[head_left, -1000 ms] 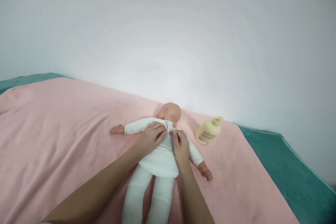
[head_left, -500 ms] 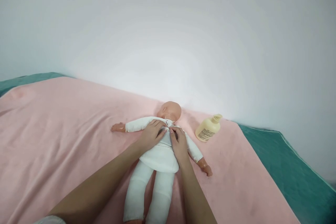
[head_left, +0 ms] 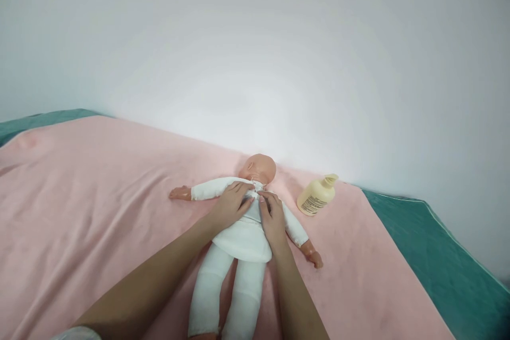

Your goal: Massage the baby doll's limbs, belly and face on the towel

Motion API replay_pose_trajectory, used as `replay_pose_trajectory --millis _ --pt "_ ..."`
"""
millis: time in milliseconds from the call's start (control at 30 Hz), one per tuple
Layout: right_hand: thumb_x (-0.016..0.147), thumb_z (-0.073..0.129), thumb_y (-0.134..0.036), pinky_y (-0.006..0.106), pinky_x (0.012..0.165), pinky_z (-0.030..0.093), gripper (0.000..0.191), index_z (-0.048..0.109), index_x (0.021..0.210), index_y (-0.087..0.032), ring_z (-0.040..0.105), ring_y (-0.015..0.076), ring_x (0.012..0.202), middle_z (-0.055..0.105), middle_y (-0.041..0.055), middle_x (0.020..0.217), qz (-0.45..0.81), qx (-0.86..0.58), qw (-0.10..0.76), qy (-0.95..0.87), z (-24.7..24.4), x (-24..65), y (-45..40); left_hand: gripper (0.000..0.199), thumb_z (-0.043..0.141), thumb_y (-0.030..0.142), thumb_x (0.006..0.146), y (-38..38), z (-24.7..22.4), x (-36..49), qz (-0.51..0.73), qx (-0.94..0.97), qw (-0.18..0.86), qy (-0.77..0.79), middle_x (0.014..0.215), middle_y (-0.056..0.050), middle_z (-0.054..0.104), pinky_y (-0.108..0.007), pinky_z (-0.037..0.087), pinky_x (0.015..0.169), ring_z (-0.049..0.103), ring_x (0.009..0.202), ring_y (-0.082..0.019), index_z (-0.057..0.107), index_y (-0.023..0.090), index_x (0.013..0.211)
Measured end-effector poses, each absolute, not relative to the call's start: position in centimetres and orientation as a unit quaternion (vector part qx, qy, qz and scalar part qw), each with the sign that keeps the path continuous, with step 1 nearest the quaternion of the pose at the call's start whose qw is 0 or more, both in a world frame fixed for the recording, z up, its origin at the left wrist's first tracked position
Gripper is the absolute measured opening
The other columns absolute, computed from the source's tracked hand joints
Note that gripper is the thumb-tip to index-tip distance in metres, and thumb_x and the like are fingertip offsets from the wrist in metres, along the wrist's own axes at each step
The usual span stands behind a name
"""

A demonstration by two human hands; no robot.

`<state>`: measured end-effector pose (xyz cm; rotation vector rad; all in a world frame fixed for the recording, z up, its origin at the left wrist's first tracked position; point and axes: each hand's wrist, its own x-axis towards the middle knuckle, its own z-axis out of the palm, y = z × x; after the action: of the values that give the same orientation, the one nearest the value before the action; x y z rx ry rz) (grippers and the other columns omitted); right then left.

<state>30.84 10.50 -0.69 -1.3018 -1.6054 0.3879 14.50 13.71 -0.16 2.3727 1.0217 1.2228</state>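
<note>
Since the frame of one second earlier, the fingertips of both hands have been drawn slightly apart and laid lower over the upper body of the doll (head_left: 242, 241), and slightly more of its lower legs has been brought into view. The left hand (head_left: 232, 206) is released: its fingers are extended across the white cloth just below the doll's neck, with the thumb set apart from them. The right hand (head_left: 274, 218) is rested on the opposite side of the upper body, its fingers bent and its thumb near the forefinger; whether cloth is gripped between them cannot be told. A thin marking or thread (head_left: 254, 185) is seen at the neck, too small to be identified. The doll is laid out on a pink cloth (head_left: 119, 170), its bare head (head_left: 258, 169) directed toward a pale wall (head_left: 255, 37), its arms spread and its legs extended toward the wearer. A cream pump bottle (head_left: 314, 199), its printed label partly visible, is placed on the same cloth, to the right of the doll and apart from both hands. Green fabric (head_left: 418, 234) is exposed beyond the pink cloth at both sides.
</note>
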Motion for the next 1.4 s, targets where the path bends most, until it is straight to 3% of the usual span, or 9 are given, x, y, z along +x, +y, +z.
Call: replay_pose_trajectory --millis 333,733,1067,1133,1200,1267,1400 --pt "0.094 0.044 -0.038 0.044 0.105 0.034 0.036 0.063 0.118 -0.021 0.05 0.0241 0.12 0.062 0.0099 0.124 0.143 -0.553 0.484 -0.663 -1.0 30.8 10.5 0.033 0.047 0.026 0.093 13.7 -0.4 14.5 0.427 0.823 0.122 0.354 0.124 -0.012 0.06 -0.045 0.041 0.103 0.052 0.118 -0.026 0.049 0.016 0.124" --pt "0.096 0.039 -0.04 0.044 0.106 0.036 0.041 0.066 0.117 -0.017 0.052 0.0249 0.119 0.063 0.0121 0.121 0.129 -0.563 0.456 -0.677 -1.0 30.8 10.7 0.032 0.047 0.029 0.092 13.6 -0.2 14.5 0.412 0.819 0.146 0.371 0.122 -0.011 0.062 -0.046 0.042 0.102 0.052 0.118 -0.027 0.051 0.018 0.122" --pt "0.096 0.043 -0.039 0.042 0.103 0.039 0.035 0.066 0.116 -0.021 0.05 0.0226 0.117 0.06 0.0101 0.121 0.126 -0.549 0.554 -0.614 0.5 30.9 7.9 0.043 0.046 0.032 0.094 11.9 3.1 13.1 0.418 0.816 0.17 0.361 0.132 -0.012 0.055 -0.046 0.039 0.105 0.047 0.125 -0.028 0.043 0.018 0.134" --pt "0.096 0.045 -0.038 0.042 0.1 0.041 0.033 0.068 0.113 -0.023 0.051 0.0229 0.115 0.061 0.0091 0.117 0.116 -0.543 0.567 -0.608 0.7 30.8 6.4 0.039 0.047 0.033 0.094 10.8 5.2 12.0 0.388 0.829 0.202 0.349 0.131 -0.01 0.057 -0.043 0.042 0.102 0.049 0.124 -0.027 0.049 0.02 0.13" --pt "0.096 0.046 -0.036 0.042 0.097 0.042 0.03 0.071 0.108 -0.026 0.052 0.0231 0.111 0.061 0.0081 0.113 0.112 -0.534 0.568 -0.615 0.6 30.6 4.7 0.033 0.047 0.036 0.095 9.5 7.5 10.7 0.297 0.863 0.276 0.302 0.125 -0.004 0.063 -0.036 0.048 0.092 0.057 0.114 -0.023 0.057 0.024 0.123" --pt "0.096 0.046 -0.034 0.042 0.095 0.043 0.028 0.073 0.103 -0.028 0.054 0.0231 0.107 0.062 0.007 0.107 0.118 -0.517 0.562 -0.634 0.2 30.6 2.9 0.029 0.047 0.037 0.095 8.4 9.3 9.5 0.208 0.89 0.328 0.239 0.117 -0.001 0.067 -0.035 0.047 0.093 0.061 0.108 -0.022 0.065 0.026 0.114" --pt "0.096 0.046 -0.031 0.039 0.086 0.045 0.029 0.075 0.097 -0.031 0.056 0.0207 0.097 0.061 0.0052 0.097 0.171 -0.468 0.534 -0.683 -0.8 30.9 0.4 0.03 0.05 0.041 0.093 7.6 10.6 8.2 0.119 0.898 0.387 0.173 0.115 -0.002 0.069 -0.034 0.048 0.091 0.063 0.106 -0.023 0.071 0.025 0.108"
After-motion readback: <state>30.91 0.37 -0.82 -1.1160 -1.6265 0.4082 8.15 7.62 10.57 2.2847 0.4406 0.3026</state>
